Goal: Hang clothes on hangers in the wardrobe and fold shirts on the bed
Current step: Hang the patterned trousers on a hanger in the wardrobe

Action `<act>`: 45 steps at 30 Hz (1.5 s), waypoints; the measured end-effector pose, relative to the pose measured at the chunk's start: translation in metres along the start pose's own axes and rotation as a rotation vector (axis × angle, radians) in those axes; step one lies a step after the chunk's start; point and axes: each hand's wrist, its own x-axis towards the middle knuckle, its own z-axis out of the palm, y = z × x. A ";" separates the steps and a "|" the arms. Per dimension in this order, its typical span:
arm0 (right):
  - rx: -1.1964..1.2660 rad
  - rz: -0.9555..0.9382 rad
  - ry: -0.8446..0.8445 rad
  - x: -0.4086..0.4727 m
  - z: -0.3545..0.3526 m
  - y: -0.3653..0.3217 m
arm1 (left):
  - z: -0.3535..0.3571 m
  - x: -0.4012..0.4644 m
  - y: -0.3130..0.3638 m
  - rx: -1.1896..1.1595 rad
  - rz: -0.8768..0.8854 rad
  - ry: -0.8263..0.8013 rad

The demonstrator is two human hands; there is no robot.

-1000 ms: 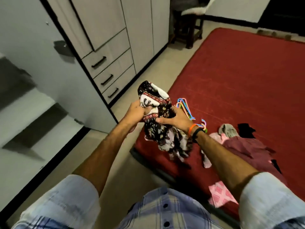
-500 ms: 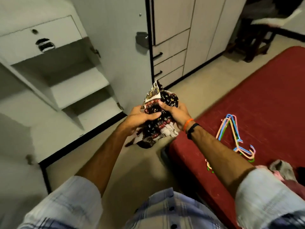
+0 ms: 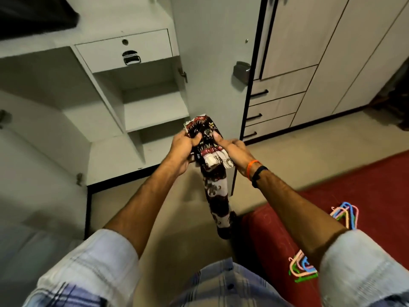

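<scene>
— Hands first: what are they doing?

— Both meet at the frame's centre. The left hand [image 3: 182, 149] has its fingers curled round the upper edge of a patterned garment [image 3: 213, 173], and the right hand [image 3: 232, 149] pinches the same bunched cloth from the other side, thumb on top. An orange band and a dark band sit on the right wrist.

— Where does the cloth sit?

— Held in the air in front of the open wardrobe [image 3: 132, 111], with a long tail hanging down toward six o'clock, over the floor [image 3: 177, 218]. The print is black, red and white; what kind of garment it is I cannot tell.

— What about the wardrobe?

— White shelves at ten o'clock from the hands, a drawer [image 3: 124, 49] with a metal pull at eleven. The open door [image 3: 210, 63] stands at twelve, its latch near one o'clock. Closed beige cabinet fronts [image 3: 309, 52] with dark handles fill two o'clock.

— Bed?

— Red bed [image 3: 365, 185] at four o'clock, with a bundle of coloured plastic hangers [image 3: 345, 216] on it, partly hidden behind the right forearm.
</scene>
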 end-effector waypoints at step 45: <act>-0.384 -0.100 0.007 0.007 0.055 -0.004 | -0.058 -0.010 -0.006 0.393 -0.022 0.159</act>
